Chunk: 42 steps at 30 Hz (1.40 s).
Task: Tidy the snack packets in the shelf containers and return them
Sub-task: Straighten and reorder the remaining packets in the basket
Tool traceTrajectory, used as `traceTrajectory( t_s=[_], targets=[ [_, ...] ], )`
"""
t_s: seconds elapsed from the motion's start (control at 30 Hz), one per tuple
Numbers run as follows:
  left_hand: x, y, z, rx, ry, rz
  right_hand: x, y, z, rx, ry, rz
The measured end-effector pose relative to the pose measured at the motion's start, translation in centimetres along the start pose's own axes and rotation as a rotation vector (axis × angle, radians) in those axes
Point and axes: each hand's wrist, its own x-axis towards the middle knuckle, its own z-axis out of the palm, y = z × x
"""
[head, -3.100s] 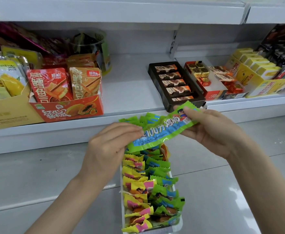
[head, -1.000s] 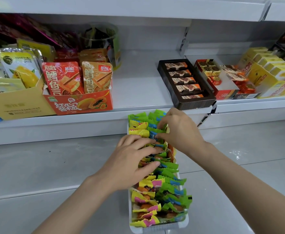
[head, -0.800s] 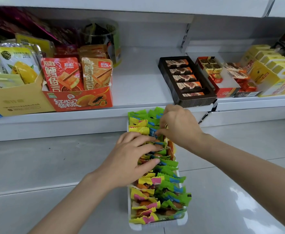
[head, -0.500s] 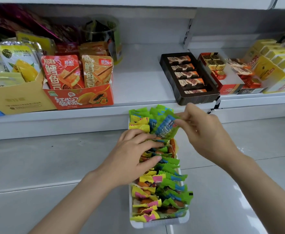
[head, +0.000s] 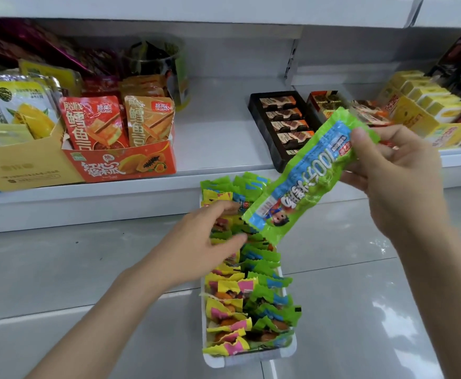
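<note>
Packets (head: pixel 251 305) fill the tray (head: pixel 251 359) — tray before the shelf (head: pixel 218 132).

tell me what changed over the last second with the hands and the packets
The right hand pinched a green packet out of the far end of the white tray and lifted it up and to the right, clear of the rows. The left hand stayed on the packets in the tray; the tray has not moved.
</note>
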Motion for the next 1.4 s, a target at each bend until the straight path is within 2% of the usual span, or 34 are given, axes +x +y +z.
traceTrajectory(
  t_s=[0.07,0.17,0.23,0.37,0.53,0.67,0.8,0.9,1.0,1.07,1.13,1.2,1.23,1.27,1.3,1.33,1.4],
  targets=[
    [-1.0,1.0,-0.4,-0.176,-0.034,-0.002,-0.1,0.4,0.4,0.035,0.005,0.085],
    [-2.1,2.4,0.3,-0.736,-0.072,-0.065,-0.3,1.1,1.4,0.085,0.021,0.158],
    [-2.4,2.8,1.2,-0.935,-0.016,-0.114,-0.5,1.6,2.0,0.089,0.017,0.166],
    [-2.5,2.0,1.7,-1.052,0.156,-0.171,-0.7,2.6,2.3,0.035,0.028,0.145],
    [-2.8,1.3,2.0,-1.121,0.169,-0.195,-0.7,3.5,2.1,-0.023,0.086,0.13],
    [-2.9,1.4,2.0,-1.242,0.196,-0.247,-0.7,4.0,2.2,-0.007,0.048,0.182],
    [-2.7,1.3,1.8,-1.282,0.22,-0.223,-0.5,4.0,2.1,0.024,0.021,0.204],
    [-2.0,1.4,1.5,-1.104,0.385,-0.161,-0.9,4.3,2.4,0.105,-0.022,0.289],
    [-1.9,1.7,0.7,-0.621,0.567,0.101,-1.3,4.4,2.7,0.279,-0.166,0.519],
    [-1.9,1.2,0.2,-0.176,0.587,0.382,-1.1,4.2,2.7,0.368,-0.185,0.595],
    [-2.1,0.8,0.1,0.13,0.554,0.588,-0.9,4.2,2.5,0.338,-0.151,0.584],
    [-2.3,0.8,0.3,0.219,0.53,0.642,-0.9,4.5,2.3,0.297,-0.123,0.557],
    [-2.3,0.9,0.5,0.212,0.525,0.61,-0.9,4.5,2.2,0.292,-0.113,0.552],
    [-2.5,1.1,0.8,0.15,0.521,0.529,-0.9,4.5,2.1,0.3,-0.098,0.553],
    [-2.6,1.4,1.1,-0.012,0.508,0.402,-0.9,4.4,2.1,0.309,-0.077,0.551],
    [-2.7,1.8,1.3,-0.274,0.473,0.234,-0.8,4.3,2.0,0.315,-0.056,0.543],
    [-2.5,2.5,1.6,-0.947,0.329,-0.139,-0.7,4.0,2.0,0.323,-0.014,0.519]
  ],
)
